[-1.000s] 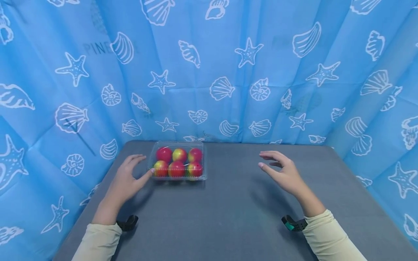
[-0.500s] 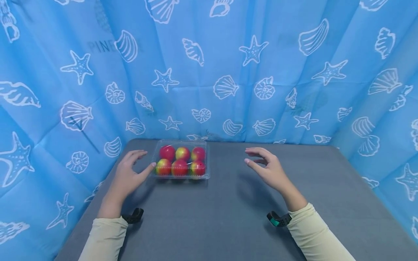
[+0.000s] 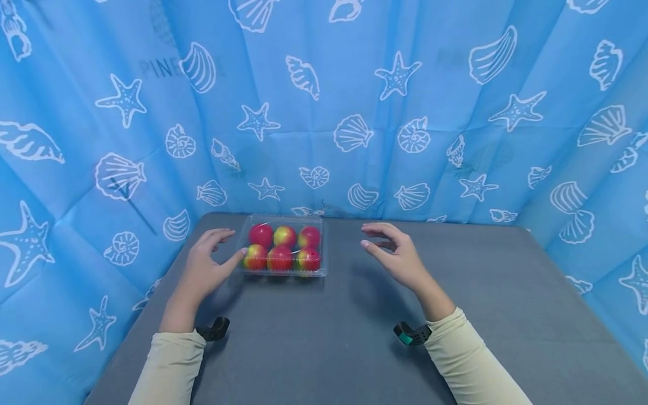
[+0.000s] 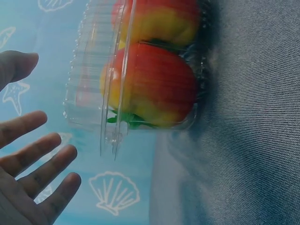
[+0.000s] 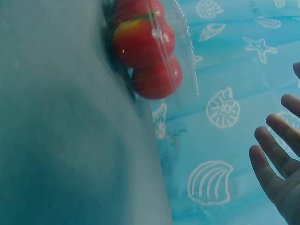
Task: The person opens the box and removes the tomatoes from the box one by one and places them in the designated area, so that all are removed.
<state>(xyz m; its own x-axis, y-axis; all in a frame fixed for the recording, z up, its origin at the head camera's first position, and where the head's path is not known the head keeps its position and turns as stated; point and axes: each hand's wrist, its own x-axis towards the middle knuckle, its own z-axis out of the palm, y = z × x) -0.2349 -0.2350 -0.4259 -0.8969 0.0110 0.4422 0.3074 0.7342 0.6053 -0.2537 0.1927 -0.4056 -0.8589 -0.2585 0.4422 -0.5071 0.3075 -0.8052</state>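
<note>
Clear plastic clamshell container [image 3: 283, 273] sits at the far left part of the grey counter [image 3: 324, 343], lid down. Inside: 6 red-and-yellow apples [image 3: 280, 257], 2 rows of 3; green leafy bit shows by 1 of them in the left wrist view. Left hand [image 3: 205, 267] just beside the container's left end, thumb nearest; left wrist view shows a gap, so not touching. Left grip apart, thumb and fingers spread. Right hand [image 3: 399, 261] in the air over the counter, to the right of the container and clear of it, fingertips pointing its way. Right grip apart too, fingers loosely bent. Both arms: cream sleeves [image 3: 471, 360], black wrist straps [image 3: 215, 329]. Behind: blue curtain [image 3: 304, 152], white shell and starfish prints.
</note>
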